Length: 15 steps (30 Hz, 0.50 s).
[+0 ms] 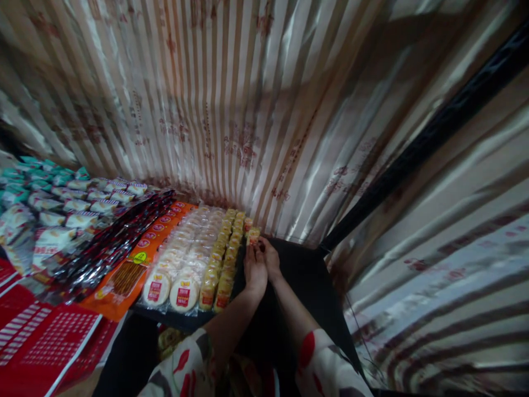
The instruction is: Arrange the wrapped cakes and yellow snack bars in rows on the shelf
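- Small yellow packet point(253, 237) at the table's point(308, 281) far end, just beside the yellow rows point(232, 257)!
- Left hand point(256, 271) right at it, right hand point(271, 259) alongside; whether either grip pinches, I can't tell.
- Two hands close together, probably to steady something so small.

1. And there it was, one camera worn on the head, looking forward and down over the person's own sleeves point(179, 361) at the bottom edge!
2. Near, just below mid-frame, came the left hand point(255, 271) and right hand point(271, 258), viewed from behind the forearms.
3. The black table point(300, 270) was seen from above, packaged snacks point(183, 292) stretching off leftward.
4. Beyond it, the striped curtain point(231, 110) filled the upper half.
5. Out right, a dark pole point(397, 171) slanted across the view!
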Available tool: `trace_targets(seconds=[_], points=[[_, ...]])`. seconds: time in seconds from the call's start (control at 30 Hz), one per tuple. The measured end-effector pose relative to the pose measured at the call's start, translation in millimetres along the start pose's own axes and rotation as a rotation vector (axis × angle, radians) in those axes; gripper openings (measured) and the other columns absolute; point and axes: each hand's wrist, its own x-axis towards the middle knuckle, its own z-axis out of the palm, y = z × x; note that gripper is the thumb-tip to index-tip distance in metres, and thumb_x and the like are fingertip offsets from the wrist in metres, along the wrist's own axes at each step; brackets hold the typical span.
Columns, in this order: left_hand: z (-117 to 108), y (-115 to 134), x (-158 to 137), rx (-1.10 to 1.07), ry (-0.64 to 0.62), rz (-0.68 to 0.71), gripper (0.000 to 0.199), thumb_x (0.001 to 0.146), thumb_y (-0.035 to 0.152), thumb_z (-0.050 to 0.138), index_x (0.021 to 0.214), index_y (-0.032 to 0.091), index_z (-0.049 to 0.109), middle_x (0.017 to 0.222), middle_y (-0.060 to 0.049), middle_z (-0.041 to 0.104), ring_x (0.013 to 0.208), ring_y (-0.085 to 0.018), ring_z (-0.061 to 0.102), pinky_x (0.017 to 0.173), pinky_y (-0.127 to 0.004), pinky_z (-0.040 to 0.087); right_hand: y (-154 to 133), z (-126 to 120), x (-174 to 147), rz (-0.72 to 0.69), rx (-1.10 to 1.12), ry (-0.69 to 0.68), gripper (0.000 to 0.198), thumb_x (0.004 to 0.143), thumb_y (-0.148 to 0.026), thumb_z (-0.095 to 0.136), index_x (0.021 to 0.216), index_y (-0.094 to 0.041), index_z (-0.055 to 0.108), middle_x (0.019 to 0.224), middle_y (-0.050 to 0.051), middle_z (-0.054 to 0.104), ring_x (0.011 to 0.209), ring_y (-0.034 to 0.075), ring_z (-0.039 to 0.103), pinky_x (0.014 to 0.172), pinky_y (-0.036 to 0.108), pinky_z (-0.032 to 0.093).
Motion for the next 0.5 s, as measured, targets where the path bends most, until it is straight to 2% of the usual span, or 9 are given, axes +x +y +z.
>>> trace_targets(seconds=[0.23, 0.5], points=[[3.8, 5.1, 28.1, -0.136, 0.013, -0.143, 0.041, 0.091, 0.030, 0.033, 0.126, 0.014, 0.048, 0.129, -0.012, 0.053, 0.120, -0.018, 0.049, 0.102, -0.031, 0.038, -2.7, 8.5, 27.7, -0.039, -0.104, -0.043, 0.033, 0.078, -0.030, 0.048, 0.108, -0.022, 0.059, 0.085, 0.002, 0.067, 0.074, 0.017, 0.061, 0.068, 0.025, 0.045], [11.7, -7.9, 43.3, -0.144, 0.027, -0.139, 0.042, 0.092, 0.028, 0.030, 0.128, 0.011, 0.045, 0.131, -0.014, 0.051, 0.123, -0.020, 0.046, 0.104, -0.036, 0.035, 4.2, 19.5, 36.9, -0.104, -0.070, -0.071, 0.032, 0.080, -0.029, 0.045, 0.108, -0.021, 0.059, 0.092, 0.003, 0.067, 0.080, 0.016, 0.061, 0.076, 0.026, 0.047]])
